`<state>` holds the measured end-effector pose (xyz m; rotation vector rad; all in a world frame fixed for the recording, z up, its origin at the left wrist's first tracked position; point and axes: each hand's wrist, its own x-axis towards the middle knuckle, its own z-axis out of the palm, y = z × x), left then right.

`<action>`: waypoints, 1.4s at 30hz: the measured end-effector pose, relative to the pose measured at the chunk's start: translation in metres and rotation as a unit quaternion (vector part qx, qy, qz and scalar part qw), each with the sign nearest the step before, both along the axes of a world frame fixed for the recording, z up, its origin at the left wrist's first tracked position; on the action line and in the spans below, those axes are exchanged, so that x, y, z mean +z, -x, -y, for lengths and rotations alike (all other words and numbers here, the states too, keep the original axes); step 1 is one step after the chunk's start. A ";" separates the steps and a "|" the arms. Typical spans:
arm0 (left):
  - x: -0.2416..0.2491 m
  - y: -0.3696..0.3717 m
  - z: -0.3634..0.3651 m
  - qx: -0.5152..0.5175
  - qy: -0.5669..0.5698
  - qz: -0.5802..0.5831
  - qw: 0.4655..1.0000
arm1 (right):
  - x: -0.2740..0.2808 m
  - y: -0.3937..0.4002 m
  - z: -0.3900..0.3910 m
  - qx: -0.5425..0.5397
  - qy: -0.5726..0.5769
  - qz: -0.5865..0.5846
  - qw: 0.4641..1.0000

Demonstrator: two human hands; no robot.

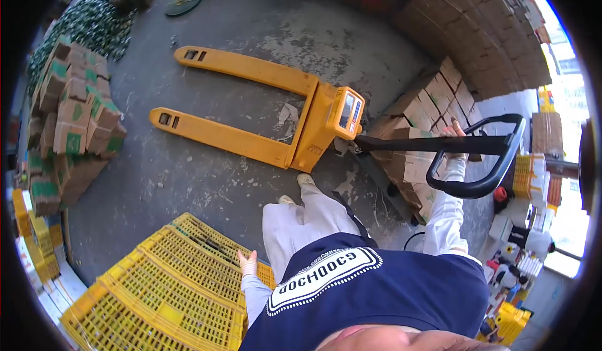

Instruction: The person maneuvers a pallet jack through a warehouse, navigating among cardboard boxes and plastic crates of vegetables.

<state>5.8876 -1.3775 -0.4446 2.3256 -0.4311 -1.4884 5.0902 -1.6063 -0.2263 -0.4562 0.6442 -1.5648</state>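
A yellow pallet jack (pixel 244 141) stands on the grey floor with its two forks pointing left. Its black handle (pixel 480 145) reaches out to the right and ends in a loop grip. My right hand (pixel 455 130) is closed around the handle's shaft, just short of the loop; the shaft hides part of the palm. Down by my left side, my left hand (pixel 248 263) hangs with fingers apart, holding nothing. It overlaps the edge of a stack of yellow plastic crates (pixel 169 282) in this view. A display panel (pixel 348 111) sits on the jack's body.
Stacked cardboard boxes (pixel 81 109) stand on the left, beside a heap of small green items (pixel 88 25). More cartons (pixel 439 100) sit close to the handle, and a tall carton wall (pixel 483 31) rises behind. A round metal base (pixel 184 3) with a pole is at the top.
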 end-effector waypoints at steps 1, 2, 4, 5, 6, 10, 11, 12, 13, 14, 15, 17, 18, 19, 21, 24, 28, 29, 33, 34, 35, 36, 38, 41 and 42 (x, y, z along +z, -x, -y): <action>0.000 -0.013 0.010 -0.021 -0.010 -0.006 1.000 | 0.005 0.000 0.003 0.005 -0.008 0.002 1.000; 0.014 -0.023 0.029 -0.029 -0.048 -0.029 0.998 | 0.003 0.007 0.002 0.012 -0.016 0.006 1.000; 0.042 -0.040 0.077 -0.050 -0.082 -0.046 0.994 | 0.009 -0.005 0.002 -0.097 -0.078 0.011 0.992; 0.029 -0.062 0.091 -0.085 -0.061 -0.032 0.994 | 0.005 -0.007 -0.001 -0.152 -0.081 -0.029 0.985; 0.012 -0.090 0.098 -0.120 -0.041 -0.017 0.992 | -0.006 -0.004 -0.011 -0.205 -0.088 -0.068 0.972; 0.028 -0.157 0.191 -0.171 -0.040 -0.017 0.984 | -0.036 -0.045 -0.044 -0.317 -0.015 -0.133 0.939; 0.016 -0.182 0.208 -0.224 -0.004 0.001 0.974 | -0.047 -0.038 -0.043 -0.206 0.078 -0.115 0.969; 0.007 -0.208 0.226 -0.277 0.031 0.017 0.960 | -0.054 -0.040 -0.042 -0.090 0.170 -0.095 0.977; 0.022 -0.216 0.252 -0.272 -0.015 0.024 0.962 | -0.055 -0.057 -0.041 -0.100 0.172 -0.098 0.975; 0.027 -0.228 0.272 -0.265 0.024 0.004 0.964 | -0.053 -0.067 -0.031 -0.333 -0.025 -0.103 0.937; 0.034 -0.237 0.293 -0.249 0.030 -0.002 0.968 | -0.051 -0.077 -0.024 -0.536 -0.218 -0.093 0.810; 0.025 -0.264 0.320 -0.244 0.055 0.018 0.968 | -0.050 -0.111 -0.037 -0.468 -0.093 -0.104 0.872; 0.037 -0.266 0.332 -0.242 0.039 0.021 0.969 | -0.050 -0.132 -0.049 -0.380 0.029 -0.113 0.918; 0.044 -0.267 0.340 -0.260 0.026 0.030 0.965 | -0.051 -0.148 -0.066 -0.282 0.149 -0.120 0.940; 0.048 -0.262 0.349 -0.293 0.014 0.039 0.955 | -0.061 -0.172 -0.117 -0.294 0.204 -0.076 0.931; 0.043 -0.233 0.358 -0.323 0.038 0.054 0.944 | -0.083 -0.163 -0.148 -0.404 0.096 0.016 0.910; 0.043 -0.170 0.351 -0.339 0.090 -0.010 0.936 | -0.075 -0.157 -0.116 -0.333 0.179 -0.063 0.924; 0.051 -0.154 0.348 -0.378 0.103 0.000 0.920 | -0.088 -0.136 -0.106 -0.452 0.015 -0.229 0.862; 0.101 -0.119 0.331 -0.420 0.084 0.000 0.904 | -0.037 -0.134 -0.031 -0.536 -0.156 -0.059 0.827; 0.106 -0.120 0.326 -0.397 0.079 -0.015 0.914 | -0.035 -0.131 -0.026 -0.521 -0.138 -0.059 0.840; 0.107 -0.125 0.321 -0.390 0.085 -0.012 0.917 | -0.035 -0.128 -0.026 -0.509 -0.121 -0.057 0.850; 0.101 -0.134 0.317 -0.389 0.077 0.001 0.918 | -0.034 -0.127 -0.025 -0.500 -0.106 -0.057 0.858; 0.093 -0.140 0.311 -0.371 0.067 0.008 0.926 | -0.026 -0.129 -0.020 -0.474 -0.127 -0.051 0.870; 0.137 -0.068 0.330 -0.388 0.187 -0.064 0.900 | -0.025 -0.136 -0.014 -0.454 -0.042 -0.031 0.889; 0.153 -0.026 0.344 -0.407 0.274 -0.106 0.865 | -0.018 -0.145 -0.010 -0.441 -0.008 -0.039 0.897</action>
